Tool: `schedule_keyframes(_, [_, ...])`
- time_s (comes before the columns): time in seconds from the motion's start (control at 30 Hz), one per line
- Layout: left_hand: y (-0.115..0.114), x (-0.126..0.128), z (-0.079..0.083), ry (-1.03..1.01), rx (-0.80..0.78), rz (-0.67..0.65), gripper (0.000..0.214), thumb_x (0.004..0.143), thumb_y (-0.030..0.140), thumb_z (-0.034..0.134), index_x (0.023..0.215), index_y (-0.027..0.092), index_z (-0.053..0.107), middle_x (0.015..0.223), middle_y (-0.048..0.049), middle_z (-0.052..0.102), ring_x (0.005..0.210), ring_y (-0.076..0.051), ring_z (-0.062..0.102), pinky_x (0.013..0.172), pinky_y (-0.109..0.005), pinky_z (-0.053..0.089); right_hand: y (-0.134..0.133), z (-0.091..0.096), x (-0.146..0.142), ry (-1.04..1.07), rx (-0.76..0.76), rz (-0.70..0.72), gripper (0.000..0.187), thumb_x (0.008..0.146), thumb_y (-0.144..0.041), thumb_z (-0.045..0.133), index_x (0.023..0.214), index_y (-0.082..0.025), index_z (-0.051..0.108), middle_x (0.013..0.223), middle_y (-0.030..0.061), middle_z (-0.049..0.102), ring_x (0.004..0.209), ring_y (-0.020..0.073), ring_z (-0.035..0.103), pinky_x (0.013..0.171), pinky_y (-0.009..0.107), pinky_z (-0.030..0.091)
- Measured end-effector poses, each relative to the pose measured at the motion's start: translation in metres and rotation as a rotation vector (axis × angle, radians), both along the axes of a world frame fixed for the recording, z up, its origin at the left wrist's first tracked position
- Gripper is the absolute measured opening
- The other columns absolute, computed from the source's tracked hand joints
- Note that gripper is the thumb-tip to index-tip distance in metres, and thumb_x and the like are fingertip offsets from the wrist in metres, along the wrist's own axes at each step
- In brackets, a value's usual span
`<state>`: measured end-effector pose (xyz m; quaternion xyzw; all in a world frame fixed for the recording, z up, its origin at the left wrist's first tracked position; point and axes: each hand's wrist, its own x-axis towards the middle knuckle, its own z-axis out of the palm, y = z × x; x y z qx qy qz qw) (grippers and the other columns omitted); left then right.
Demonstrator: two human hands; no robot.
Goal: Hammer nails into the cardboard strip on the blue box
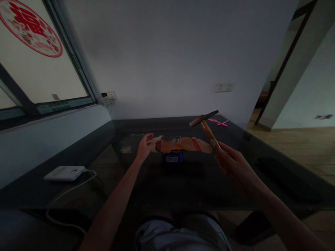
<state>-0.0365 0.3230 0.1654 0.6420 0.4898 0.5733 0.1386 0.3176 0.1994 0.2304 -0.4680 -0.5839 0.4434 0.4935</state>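
Note:
My right hand is wrapped round the wooden handle of a hammer. The hammer's dark head is raised above the table, to the right of a long tan piece with red bands. That piece lies across a blue tin, and a row of dark, thin marks shows along its upper edge; its exact kind is unclear. At its pale left end is my left hand, fingers bent together and apparently gripping it.
The dark glossy table reaches to the wall. A white power bank with a cable lies at the left. A pink ribbon lies at the far right, and a dark flat object near the right edge.

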Motion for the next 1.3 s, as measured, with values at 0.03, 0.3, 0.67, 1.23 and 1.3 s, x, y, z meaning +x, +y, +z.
schedule_keyframes(0.03, [-0.004,-0.006,-0.003,-0.056,-0.025,0.008,0.034,0.076,0.028,0.059,0.107,0.016,0.054,0.108,-0.0105,0.061,0.097,-0.019,0.060,0.081,-0.034,0.051,-0.003,-0.001,0.004,0.016,0.005,-0.032,0.061,0.080,-0.052,0.054,0.130,-0.019,0.047,0.062,-0.0036,0.049,0.041,0.0072,0.043,0.034,0.018,0.035])
schedule_keyframes(0.3, [-0.032,-0.020,-0.030,0.043,-0.521,-0.237,0.032,0.069,0.035,0.066,0.094,0.015,0.062,0.098,-0.0088,0.067,0.086,-0.021,0.064,0.073,-0.033,0.051,-0.024,-0.012,0.046,-0.011,0.057,-0.225,0.049,0.079,-0.052,0.056,0.119,-0.022,0.053,0.063,-0.0033,0.050,0.042,0.0075,0.044,0.034,0.018,0.037])
schedule_keyframes(0.67, [-0.041,0.013,0.034,0.186,-0.413,-0.440,0.027,0.078,0.042,0.057,0.084,0.016,0.064,0.075,-0.0055,0.065,0.067,-0.015,0.062,0.063,-0.027,0.051,-0.026,-0.011,0.052,-0.279,0.060,-0.088,0.060,0.079,-0.048,0.057,0.129,-0.017,0.044,0.051,-0.0064,0.043,0.037,0.0097,0.041,0.033,0.021,0.034])
schedule_keyframes(1.23, [0.035,0.048,-0.004,0.211,-0.270,-0.179,0.069,0.060,0.031,0.078,0.120,0.015,0.046,0.107,-0.0120,0.064,0.098,-0.022,0.062,0.088,-0.038,0.048,0.048,0.049,-0.036,-0.861,0.283,0.266,0.032,0.080,-0.019,0.048,0.109,-0.015,0.060,0.061,0.0009,0.058,0.038,0.0079,0.045,0.040,0.021,0.033])
schedule_keyframes(1.3, [0.035,0.049,-0.004,0.217,-0.266,-0.175,0.066,0.060,0.031,0.078,0.117,0.015,0.048,0.108,-0.0121,0.064,0.098,-0.023,0.062,0.087,-0.037,0.048,0.048,0.048,-0.036,-0.854,0.313,0.244,0.032,0.080,-0.020,0.048,0.109,-0.015,0.060,0.061,0.0011,0.059,0.039,0.0080,0.045,0.041,0.021,0.032])
